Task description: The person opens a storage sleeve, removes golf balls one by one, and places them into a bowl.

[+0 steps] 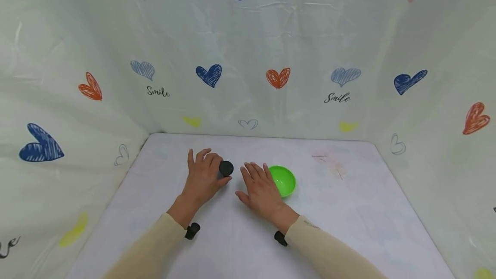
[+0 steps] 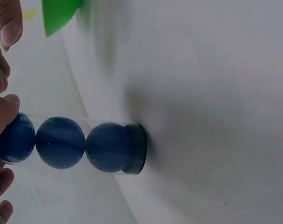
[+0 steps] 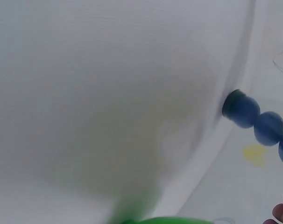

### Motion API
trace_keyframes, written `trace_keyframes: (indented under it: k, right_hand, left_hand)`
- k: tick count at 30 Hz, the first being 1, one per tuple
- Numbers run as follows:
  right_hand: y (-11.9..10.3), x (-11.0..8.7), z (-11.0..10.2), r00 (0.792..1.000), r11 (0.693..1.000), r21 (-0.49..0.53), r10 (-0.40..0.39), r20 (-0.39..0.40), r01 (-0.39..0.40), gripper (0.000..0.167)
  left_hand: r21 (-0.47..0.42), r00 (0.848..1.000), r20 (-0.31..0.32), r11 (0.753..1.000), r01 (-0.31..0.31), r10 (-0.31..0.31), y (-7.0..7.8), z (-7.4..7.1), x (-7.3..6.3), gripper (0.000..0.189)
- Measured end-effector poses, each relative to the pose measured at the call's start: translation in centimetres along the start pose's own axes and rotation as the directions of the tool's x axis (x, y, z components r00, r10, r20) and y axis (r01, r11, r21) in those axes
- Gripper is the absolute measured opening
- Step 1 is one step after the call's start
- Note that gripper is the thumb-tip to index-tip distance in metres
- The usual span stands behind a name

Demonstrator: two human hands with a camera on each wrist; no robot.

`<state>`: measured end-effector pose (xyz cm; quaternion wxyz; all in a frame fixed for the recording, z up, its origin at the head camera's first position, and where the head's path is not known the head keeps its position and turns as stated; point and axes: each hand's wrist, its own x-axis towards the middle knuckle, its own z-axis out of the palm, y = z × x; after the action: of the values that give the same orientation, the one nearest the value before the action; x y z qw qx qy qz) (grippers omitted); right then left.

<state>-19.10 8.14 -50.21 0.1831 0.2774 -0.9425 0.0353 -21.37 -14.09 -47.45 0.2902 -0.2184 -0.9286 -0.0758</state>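
Note:
My left hand (image 1: 199, 180) grips the upper part of a clear tube of blue balls (image 2: 62, 142), fingers and thumb curled about it. The tube stands upright with its dark lower cap (image 2: 139, 149) at the tabletop. From above, only its round black top cap (image 1: 226, 168) shows. Three blue balls are visible through the wall; the hand covers the upper end. To the right, my right hand (image 1: 264, 192) is held out with fingers extended and nothing in them. It partly overlaps a bright green bowl (image 1: 286, 182) in the head view.
A white-covered table (image 1: 348, 210) lies under both hands, with faint reddish marks (image 1: 329, 162) at its right rear. Behind and beside it hangs a pale curtain (image 1: 240, 38) printed with hearts and the word Smile. Dark wrist bands sit at both sleeve ends.

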Motion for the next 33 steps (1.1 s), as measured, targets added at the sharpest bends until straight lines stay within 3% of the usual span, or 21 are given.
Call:
trace_keyframes:
  k: [4,9,15,21,29,33]
  right_hand:
    - [0.9,-0.7,-0.9,0.993,0.999,0.044,-0.004,-0.117,0.01,0.063]
    - [1.7,-1.1,-1.9,0.968,0.996,0.081,-0.021,-0.25,0.043,0.056]
    - [2.4,-1.6,-2.5,0.942,0.995,0.062,-0.051,-0.332,0.076,0.049]
    - [3.0,-2.2,-2.3,0.949,0.996,0.055,-0.049,-0.311,0.069,0.053]
    - [3.3,-2.4,-2.7,0.973,0.992,0.12,0.004,-0.232,0.025,0.045]
    - [3.3,-2.6,-3.4,0.984,0.988,0.155,0.044,-0.171,-0.017,0.042]
  left_hand:
    - [-0.006,0.999,0.0,0.999,-0.032,0.032,1.8,0.3,0.0,0.064]
    - [-0.018,0.997,-0.023,0.997,-0.078,0.078,3.8,0.9,-0.1,0.065]
    - [-0.003,0.987,-0.068,0.989,-0.145,0.145,6.0,1.6,-0.1,0.063]
    - [-0.016,0.98,-0.084,0.983,-0.18,0.178,7.2,2.3,-0.2,0.069]
    - [0.008,0.994,-0.047,0.995,-0.099,0.1,7.4,3.2,-1.6,0.079]
    - [0.017,0.99,-0.087,0.994,-0.11,0.112,7.5,3.6,-2.5,0.078]
